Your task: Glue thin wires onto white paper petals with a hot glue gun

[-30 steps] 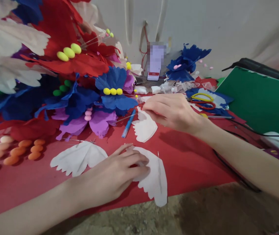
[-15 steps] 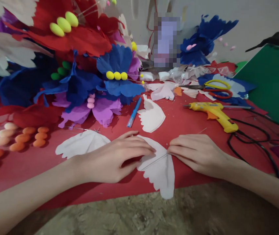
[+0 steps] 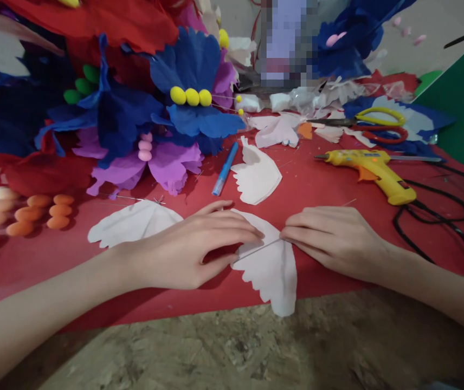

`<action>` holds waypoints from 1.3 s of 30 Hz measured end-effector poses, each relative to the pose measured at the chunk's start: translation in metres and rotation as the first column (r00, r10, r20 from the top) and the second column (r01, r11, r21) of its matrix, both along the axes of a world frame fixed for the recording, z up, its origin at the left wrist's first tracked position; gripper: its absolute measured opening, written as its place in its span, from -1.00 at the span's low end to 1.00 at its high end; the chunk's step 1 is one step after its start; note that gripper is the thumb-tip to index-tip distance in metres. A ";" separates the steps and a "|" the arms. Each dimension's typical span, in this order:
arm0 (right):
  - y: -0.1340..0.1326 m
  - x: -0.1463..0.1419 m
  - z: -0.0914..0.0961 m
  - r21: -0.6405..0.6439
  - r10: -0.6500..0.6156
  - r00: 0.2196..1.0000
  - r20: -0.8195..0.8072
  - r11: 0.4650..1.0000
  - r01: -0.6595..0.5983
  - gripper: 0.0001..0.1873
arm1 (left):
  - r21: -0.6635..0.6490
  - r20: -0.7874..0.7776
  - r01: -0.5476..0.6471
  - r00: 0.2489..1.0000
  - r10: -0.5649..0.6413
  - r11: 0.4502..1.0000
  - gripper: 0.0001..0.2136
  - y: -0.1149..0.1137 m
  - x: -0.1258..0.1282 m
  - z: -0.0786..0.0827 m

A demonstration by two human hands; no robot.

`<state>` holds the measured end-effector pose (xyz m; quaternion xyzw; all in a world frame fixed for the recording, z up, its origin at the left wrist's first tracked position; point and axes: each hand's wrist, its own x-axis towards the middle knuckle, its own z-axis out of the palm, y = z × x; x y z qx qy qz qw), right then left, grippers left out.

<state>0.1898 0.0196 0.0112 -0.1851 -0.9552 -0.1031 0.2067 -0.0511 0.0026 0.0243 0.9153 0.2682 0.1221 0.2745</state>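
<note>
A white paper petal (image 3: 270, 268) with a scalloped edge lies at the front of the red sheet (image 3: 329, 187). My left hand (image 3: 187, 246) rests on its left part, fingers pressed flat together. My right hand (image 3: 332, 238) pinches a thin metal wire (image 3: 256, 251) that lies across the petal. Two more white petals, one (image 3: 134, 225) to the left and one (image 3: 258, 176) behind, lie close by.
A yellow glue gun (image 3: 372, 168) with a black cord lies at the right, with scissors (image 3: 372, 124) behind it. A blue pen (image 3: 224, 169) lies in the middle. Paper flowers (image 3: 154, 108) pile up at the left, with orange foam beads (image 3: 32, 211) beside them. Green board (image 3: 463, 103) stands far right.
My right hand came back from the far side of the sheet to the near petal and laid a wire on it. The view tilted down.
</note>
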 end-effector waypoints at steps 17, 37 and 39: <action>-0.001 -0.001 0.002 0.038 -0.007 0.998 0.061 0.999 0.005 -0.63 | -0.001 -0.004 0.014 1.000 -0.014 1.000 -0.72 0.002 0.000 -0.003; 0.012 0.011 0.003 -0.349 -0.071 0.997 -0.024 0.935 0.059 -0.85 | 0.197 0.011 0.105 0.994 -0.109 0.975 -0.73 0.005 -0.003 -0.007; 0.013 0.011 0.002 -0.356 -0.076 0.997 -0.021 0.932 0.064 -0.85 | 0.197 0.020 0.107 0.993 -0.113 0.974 -0.74 0.004 -0.003 -0.007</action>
